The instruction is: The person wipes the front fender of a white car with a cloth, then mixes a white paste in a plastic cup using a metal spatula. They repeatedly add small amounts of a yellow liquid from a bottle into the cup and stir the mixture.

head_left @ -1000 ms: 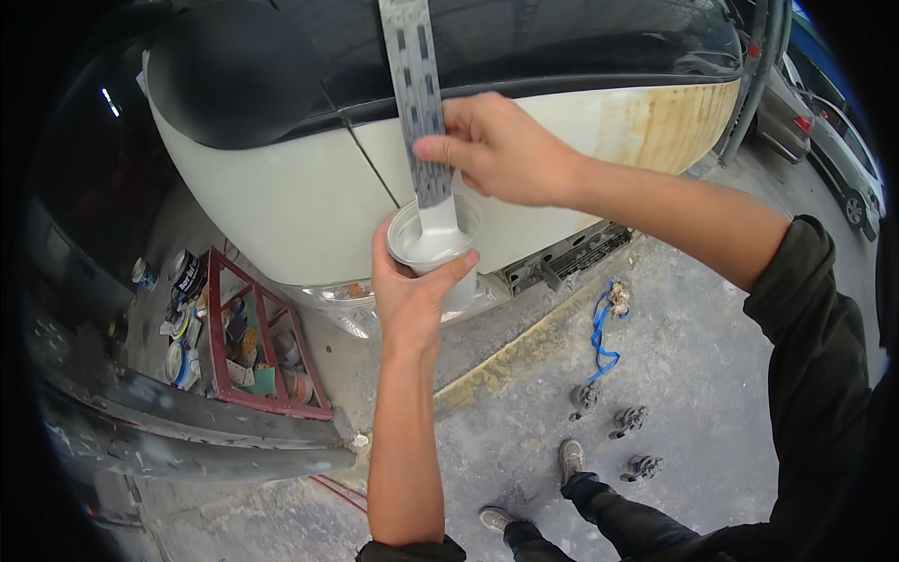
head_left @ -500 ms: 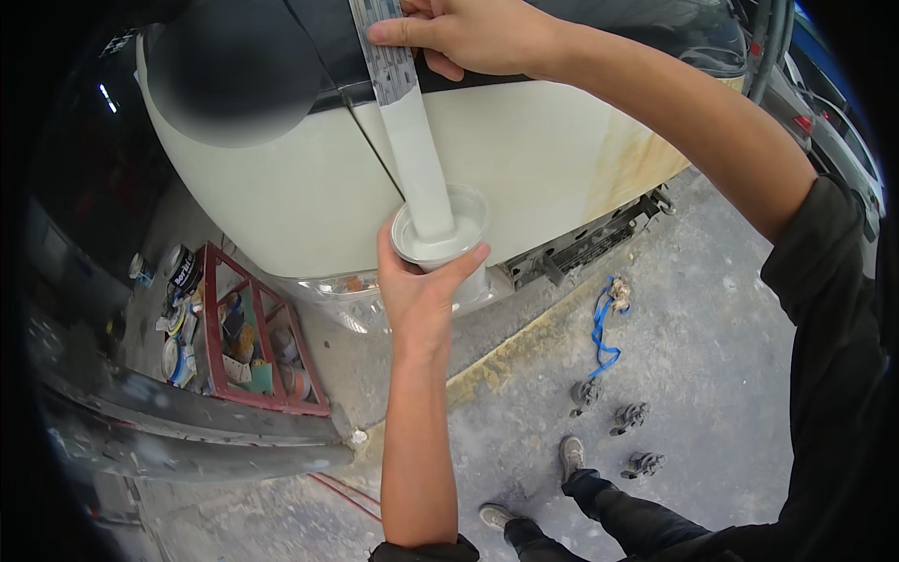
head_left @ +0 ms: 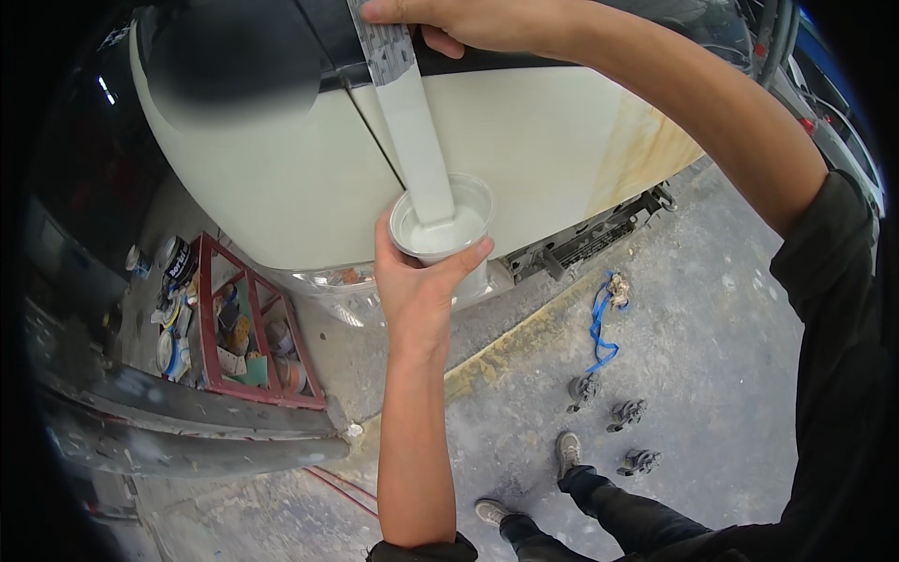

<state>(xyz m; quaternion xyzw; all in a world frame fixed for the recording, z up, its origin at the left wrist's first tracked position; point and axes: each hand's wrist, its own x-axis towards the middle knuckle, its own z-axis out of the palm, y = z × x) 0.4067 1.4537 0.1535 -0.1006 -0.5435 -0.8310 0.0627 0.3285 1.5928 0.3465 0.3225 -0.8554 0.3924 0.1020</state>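
My left hand point(head_left: 419, 292) wraps round a clear plastic cup point(head_left: 478, 245) from below, thumb and fingers on opposite sides. White liquid point(head_left: 451, 236) that looks like paint fills part of it. At the top edge, my right hand point(head_left: 459, 21) pinches the upper end of a flat stirring stick point(head_left: 388, 58). Grey markings or stains cover the stick's bare upper part, while its lower length is coated white. It slants down into the cup, its tip meeting the liquid. Part of my right hand lies beyond the picture's edge.
Behind the cup spreads a cream car panel point(head_left: 534, 140), rust-stained at right. At left, a red-framed stand point(head_left: 267, 398) holds cans and scraps. Several dark tools point(head_left: 629, 413) and a blue strap point(head_left: 601, 328) lie on the concrete floor point(head_left: 712, 347) near my shoes.
My right hand has risen with the stick, so less of it dips into the liquid. The cup stays in my left hand at nearly the same place.
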